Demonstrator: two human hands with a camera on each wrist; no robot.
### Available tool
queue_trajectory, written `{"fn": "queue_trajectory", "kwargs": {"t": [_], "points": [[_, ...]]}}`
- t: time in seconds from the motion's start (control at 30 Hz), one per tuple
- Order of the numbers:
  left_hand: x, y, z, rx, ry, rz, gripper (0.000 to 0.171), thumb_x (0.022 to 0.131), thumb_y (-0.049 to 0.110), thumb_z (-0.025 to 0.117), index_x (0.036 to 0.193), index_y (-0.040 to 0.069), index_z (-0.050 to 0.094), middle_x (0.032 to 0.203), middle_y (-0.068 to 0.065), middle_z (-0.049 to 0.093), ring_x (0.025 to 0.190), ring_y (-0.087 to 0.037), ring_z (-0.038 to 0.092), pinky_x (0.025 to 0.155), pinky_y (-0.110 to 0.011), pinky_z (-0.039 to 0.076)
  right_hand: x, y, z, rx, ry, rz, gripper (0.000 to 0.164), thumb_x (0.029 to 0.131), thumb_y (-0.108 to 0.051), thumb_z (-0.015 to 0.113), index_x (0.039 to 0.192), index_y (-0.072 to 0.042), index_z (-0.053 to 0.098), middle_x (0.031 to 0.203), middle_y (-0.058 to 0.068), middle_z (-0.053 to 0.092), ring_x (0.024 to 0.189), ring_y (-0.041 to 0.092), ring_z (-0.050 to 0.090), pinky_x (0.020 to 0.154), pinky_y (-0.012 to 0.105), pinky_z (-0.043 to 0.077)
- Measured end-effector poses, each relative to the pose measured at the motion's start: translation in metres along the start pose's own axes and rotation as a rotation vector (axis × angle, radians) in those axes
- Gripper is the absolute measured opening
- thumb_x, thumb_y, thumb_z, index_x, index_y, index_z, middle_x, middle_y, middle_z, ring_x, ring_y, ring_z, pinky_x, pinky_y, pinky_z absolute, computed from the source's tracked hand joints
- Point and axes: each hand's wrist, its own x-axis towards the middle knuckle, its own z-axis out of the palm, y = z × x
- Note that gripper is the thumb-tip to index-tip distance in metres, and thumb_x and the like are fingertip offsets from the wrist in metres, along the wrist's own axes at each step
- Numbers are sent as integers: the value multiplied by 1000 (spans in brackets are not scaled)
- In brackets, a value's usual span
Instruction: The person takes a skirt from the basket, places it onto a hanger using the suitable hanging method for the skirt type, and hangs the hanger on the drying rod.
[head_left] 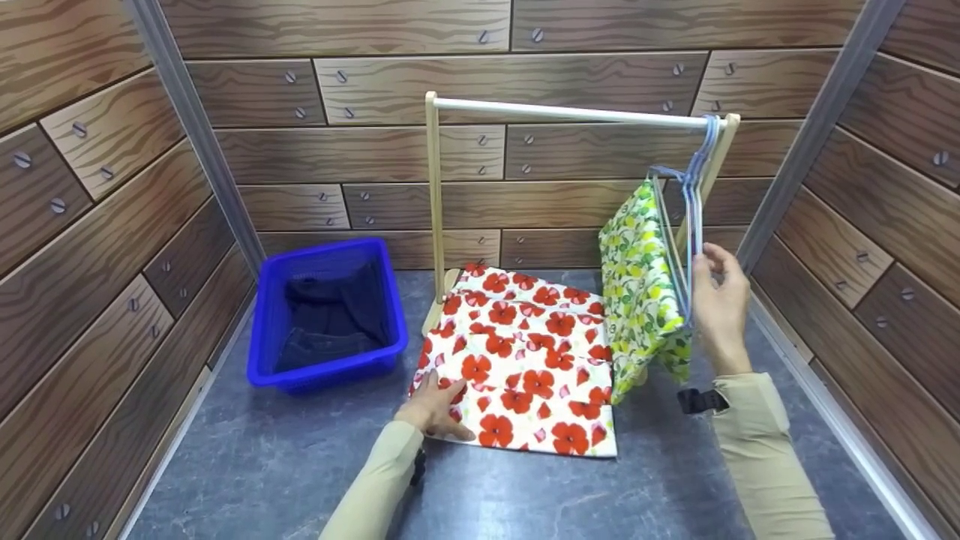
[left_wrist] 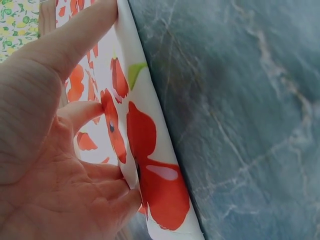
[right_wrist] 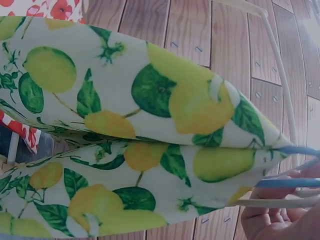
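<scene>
A white cloth with red poppies (head_left: 517, 375) lies spread flat on the grey floor. My left hand (head_left: 435, 405) rests on its near left corner, fingers spread; in the left wrist view the fingertips touch the cloth's folded edge (left_wrist: 155, 150). At the right end of the rack's rail hang several blue and white hangers (head_left: 697, 202). A lemon-print cloth (head_left: 641, 277) drapes from one of them. My right hand (head_left: 721, 304) holds a hanger at its outer side, and in the right wrist view its curled fingers are partly hidden by the hangers (right_wrist: 292, 183).
The small rack has a white rail (head_left: 562, 112) on wooden posts (head_left: 435, 202). Left of it stands a blue basket (head_left: 259, 322) with dark folded clothing (head_left: 334, 315) inside. Wood-patterned walls (head_left: 420, 157) enclose three sides.
</scene>
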Motion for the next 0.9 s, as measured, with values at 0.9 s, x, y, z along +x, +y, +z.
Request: {"fn": "queue_trajectory", "kwargs": {"t": [0.9], "points": [[-1, 0, 0, -15, 8, -1, 99, 69, 50, 85, 152, 27, 37, 160, -28, 12, 148, -43, 14, 110, -64, 31, 4, 6, 0, -90, 117, -74, 35, 101, -31, 53, 125, -10, 66, 92, -4, 62, 72, 8, 49, 63, 21, 38]]}}
